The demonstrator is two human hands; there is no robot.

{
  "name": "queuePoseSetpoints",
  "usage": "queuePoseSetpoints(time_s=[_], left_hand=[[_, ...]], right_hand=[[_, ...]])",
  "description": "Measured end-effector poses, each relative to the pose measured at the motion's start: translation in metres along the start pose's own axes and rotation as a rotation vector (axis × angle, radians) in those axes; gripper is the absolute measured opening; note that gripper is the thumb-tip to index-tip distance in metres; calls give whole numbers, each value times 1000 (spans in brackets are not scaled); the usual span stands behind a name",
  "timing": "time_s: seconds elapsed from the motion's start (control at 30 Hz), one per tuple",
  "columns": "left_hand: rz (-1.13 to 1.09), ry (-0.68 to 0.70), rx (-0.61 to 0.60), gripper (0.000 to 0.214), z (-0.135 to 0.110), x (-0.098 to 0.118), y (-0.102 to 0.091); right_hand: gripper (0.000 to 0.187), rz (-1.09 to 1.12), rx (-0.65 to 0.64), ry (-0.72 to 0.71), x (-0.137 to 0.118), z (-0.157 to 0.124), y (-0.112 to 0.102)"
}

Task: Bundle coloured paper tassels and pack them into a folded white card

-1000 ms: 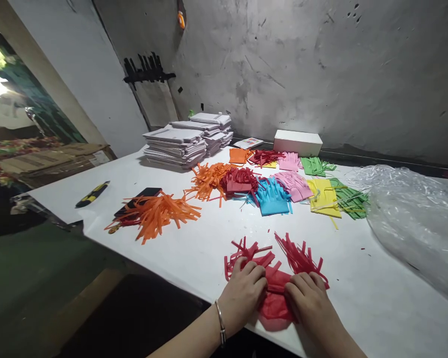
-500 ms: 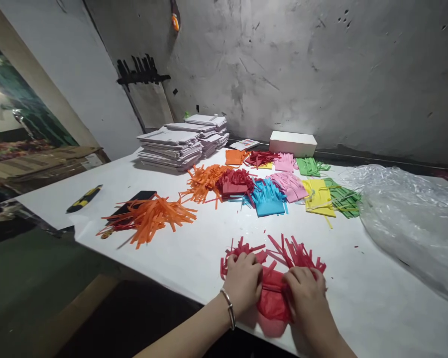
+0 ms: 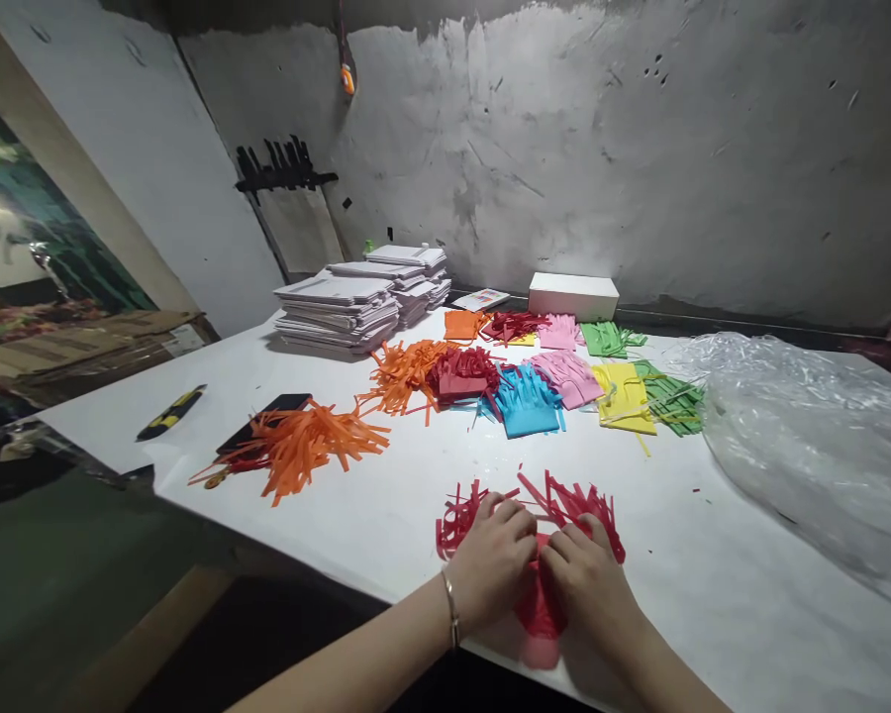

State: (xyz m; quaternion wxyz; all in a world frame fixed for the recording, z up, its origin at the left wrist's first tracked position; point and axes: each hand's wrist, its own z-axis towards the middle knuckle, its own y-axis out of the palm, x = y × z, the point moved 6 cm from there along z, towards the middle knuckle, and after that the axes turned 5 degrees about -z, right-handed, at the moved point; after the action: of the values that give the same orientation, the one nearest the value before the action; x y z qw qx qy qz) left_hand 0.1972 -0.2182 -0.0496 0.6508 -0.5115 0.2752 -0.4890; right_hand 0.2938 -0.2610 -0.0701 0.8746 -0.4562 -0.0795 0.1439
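Both my hands rest on a piece of red fringed tissue paper [image 3: 571, 503] at the near edge of the white table [image 3: 386, 495]. My left hand [image 3: 494, 564], with a thin bangle on its wrist, has its fingers curled down on the paper's left half. My right hand [image 3: 586, 579] presses on the right half, fingers bent and close to the left hand's. Red fringe strips stick out beyond my fingertips on both sides. The paper's middle is bunched between the hands and mostly hidden.
Fringed paper lies farther back: an orange pile [image 3: 304, 446], then red, blue [image 3: 526, 404], pink, yellow and green pieces. Stacks of white sheets [image 3: 338, 309] and a white box [image 3: 571, 295] stand near the wall. Clear plastic [image 3: 817, 436] fills the right. A utility knife [image 3: 169, 412] lies left.
My hands have drawn closer together, gathering the red paper's middle between them, so less of it shows. The fringe now stands nearer my fingers. The view has tilted slightly.
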Motion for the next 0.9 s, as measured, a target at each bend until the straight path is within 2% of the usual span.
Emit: queuePoseSetpoints(time_s=[0.07, 0.13, 0.2, 0.23, 0.33, 0.4, 0.53, 0.6, 0.67, 0.73, 0.77, 0.83, 0.9], left_hand=[[-18, 125, 44, 8, -11, 15, 0], [-36, 158, 23, 12, -23, 24, 10], [-64, 54, 2, 4, -32, 21, 21], [-82, -14, -1, 9, -36, 16, 25], [-127, -164, -21, 43, -43, 6, 32], [-136, -238, -67, 51, -43, 2, 33], [-77, -425, -146, 49, -33, -13, 23], [-21, -489, -144, 42, -27, -30, 17], [20, -507, -105, 35, -22, -51, 11], [27, -498, -9, 31, -19, -71, 3], [8, -477, 70, 29, -18, -76, -3], [-92, -401, 279, 25, -14, -73, -24], [-288, -290, 455, 25, -4, -51, -48]], right_hand=[[22, 105, 6, 98, 16, 4, -4], [21, 190, -4, 213, 33, 8, -10], [20, 227, -8, 317, 51, 10, -18], [20, 239, -2, 369, 59, 11, -22], [22, 290, 43, 515, 83, 10, -31], [24, 375, 91, 627, 100, 5, -35], [34, 491, 233, 937, 147, -17, -47], [39, 428, 311, 1076, 174, -34, -61], [41, 337, 394, 1154, 198, -51, -81], [38, 174, 504, 1106, 209, -63, -111], [35, 59, 556, 1012, 207, -65, -128], [25, -161, 587, 671, 182, -57, -156], [17, -248, 468, 263, 139, -42, -166]])
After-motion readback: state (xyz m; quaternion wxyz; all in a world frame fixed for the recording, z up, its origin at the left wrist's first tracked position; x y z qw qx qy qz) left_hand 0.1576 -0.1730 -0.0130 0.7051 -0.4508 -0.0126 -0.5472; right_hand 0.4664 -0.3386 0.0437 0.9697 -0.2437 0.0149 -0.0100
